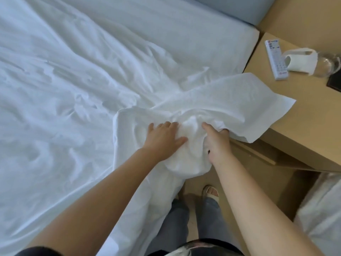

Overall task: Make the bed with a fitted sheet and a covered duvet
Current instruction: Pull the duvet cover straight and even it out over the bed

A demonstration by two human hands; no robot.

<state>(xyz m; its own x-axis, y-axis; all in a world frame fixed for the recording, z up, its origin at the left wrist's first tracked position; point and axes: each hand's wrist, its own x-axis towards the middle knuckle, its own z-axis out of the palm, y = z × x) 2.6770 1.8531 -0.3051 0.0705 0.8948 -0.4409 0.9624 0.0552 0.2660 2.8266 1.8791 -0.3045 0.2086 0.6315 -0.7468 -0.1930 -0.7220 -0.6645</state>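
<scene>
Rumpled bed; left hand fingers flat on bunched bedding, right hand fingers clenched around it.

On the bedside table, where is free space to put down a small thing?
The near half of the bedside table is bare, between the sheet corner draped over its left edge and the remote above. The back right is crowded: remote, bottle, a dark object.
</scene>
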